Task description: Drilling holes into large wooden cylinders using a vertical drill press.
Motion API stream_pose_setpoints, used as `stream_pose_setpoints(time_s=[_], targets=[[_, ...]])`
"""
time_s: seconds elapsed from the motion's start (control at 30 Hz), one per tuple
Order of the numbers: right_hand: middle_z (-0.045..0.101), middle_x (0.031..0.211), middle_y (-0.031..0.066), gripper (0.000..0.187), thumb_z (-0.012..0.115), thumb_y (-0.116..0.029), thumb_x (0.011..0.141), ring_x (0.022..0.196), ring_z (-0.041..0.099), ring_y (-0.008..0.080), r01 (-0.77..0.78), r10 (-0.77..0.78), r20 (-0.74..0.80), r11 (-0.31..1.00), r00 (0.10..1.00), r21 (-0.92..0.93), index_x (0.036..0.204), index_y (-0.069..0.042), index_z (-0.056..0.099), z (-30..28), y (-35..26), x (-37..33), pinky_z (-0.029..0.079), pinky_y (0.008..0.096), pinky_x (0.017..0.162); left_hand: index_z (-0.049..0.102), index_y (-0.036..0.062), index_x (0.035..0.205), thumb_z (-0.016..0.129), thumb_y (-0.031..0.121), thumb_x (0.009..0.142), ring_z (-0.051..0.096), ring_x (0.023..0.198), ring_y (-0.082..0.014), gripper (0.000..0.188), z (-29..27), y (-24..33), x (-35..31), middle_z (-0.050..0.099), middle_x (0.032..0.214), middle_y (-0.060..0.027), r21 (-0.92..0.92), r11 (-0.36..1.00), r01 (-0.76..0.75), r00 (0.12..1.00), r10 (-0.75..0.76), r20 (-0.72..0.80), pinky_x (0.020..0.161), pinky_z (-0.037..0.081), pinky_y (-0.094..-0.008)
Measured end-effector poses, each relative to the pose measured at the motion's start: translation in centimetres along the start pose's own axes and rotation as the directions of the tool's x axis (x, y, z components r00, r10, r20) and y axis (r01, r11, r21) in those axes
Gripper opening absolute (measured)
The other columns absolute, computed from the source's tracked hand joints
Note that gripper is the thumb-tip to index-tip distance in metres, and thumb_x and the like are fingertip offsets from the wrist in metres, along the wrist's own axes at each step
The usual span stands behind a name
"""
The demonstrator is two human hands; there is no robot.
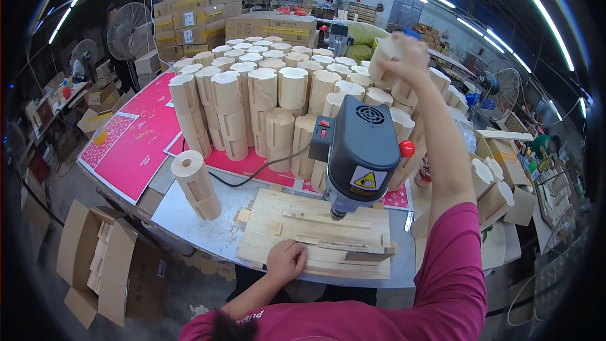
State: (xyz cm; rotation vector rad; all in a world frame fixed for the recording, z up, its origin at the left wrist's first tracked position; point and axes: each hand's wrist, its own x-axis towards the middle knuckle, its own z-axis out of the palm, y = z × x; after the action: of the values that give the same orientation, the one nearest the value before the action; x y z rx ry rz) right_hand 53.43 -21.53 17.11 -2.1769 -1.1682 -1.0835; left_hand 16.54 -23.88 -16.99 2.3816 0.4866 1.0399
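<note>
My right hand reaches to the far right, its fingers closed round a pale wooden cylinder among the stacked ones. Low in front of me, my left hand rests with curled fingers on the near left part of a wooden jig board; whether anything is inside those fingers is hidden. Above the board stands a dark grey bench drill with a red-knobbed lever, its chuck over the strips. Left of the board, one wooden cylinder with a hole in its top stands alone.
Tall stacks of notched wooden cylinders crowd the table behind the drill, on pink sheets. A black cable runs behind the lone cylinder. An open carton with wooden pieces sits lower left. More cylinders lie at right.
</note>
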Motion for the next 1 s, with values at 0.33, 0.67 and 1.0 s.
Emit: stream_pose_setpoints(time_s=[0.33, 0.67, 1.0], targets=[[0.044, 0.124, 0.0141, 0.086, 0.074, -0.035, 0.065, 0.114, 0.047, 0.0256, 0.196, 0.169, -0.307, 0.474, 0.937, 0.859, 0.133, -0.004, 0.032, -18.2, -5.3, -16.2, 0.043, 0.0367, 0.092, 0.045, -0.0001, 0.112, 0.068, 0.004, 0.072, 0.048, 0.07, -0.0145, 0.046, -3.8, 1.7, 2.2, 0.049, 0.079, -0.0065, -0.455, 0.883, -0.113, 0.962, -0.016, -0.272, 0.063, 0.04, -0.0273], [0.034, 0.131, 0.0143, 0.089, 0.071, -0.032, 0.073, 0.124, 0.035, 0.0234, -0.448, 0.132, 0.507, -0.32, 0.852, 0.835, 0.139, -0.003, 0.018, -15.7, -13.8, -32.5, 0.026, 0.0344, 0.104, 0.027, -0.0018, 0.131, 0.08, 0.02, 0.063, 0.05, 0.072, -0.013, 0.088, -8.5, 10.1, 3.3, 0.055, 0.096, -0.0121, -0.576, 0.721, -0.386, 0.907, 0.183, -0.379, 0.068, 0.041, -0.0248], [0.048, 0.119, 0.015, 0.053, 0.068, -0.027, 0.078, 0.116, 0.038, 0.0302, -0.277, -0.022, 0.441, 0.75, 0.897, 0.6, 0.121, -0.003, 0.048, -12.2, -6.8, -34.3, 0.031, 0.0383, 0.096, 0.047, -0.0044, 0.122, 0.071, 0.006, 0.073, 0.058, 0.069, -0.0064, 0.055, -12.9, 7.2, 3.6, 0.063, 0.081, -0.0064, -0.835, 0.469, 0.289, 0.84, -0.542, -0.014, 0.066, 0.045, -0.0181]])
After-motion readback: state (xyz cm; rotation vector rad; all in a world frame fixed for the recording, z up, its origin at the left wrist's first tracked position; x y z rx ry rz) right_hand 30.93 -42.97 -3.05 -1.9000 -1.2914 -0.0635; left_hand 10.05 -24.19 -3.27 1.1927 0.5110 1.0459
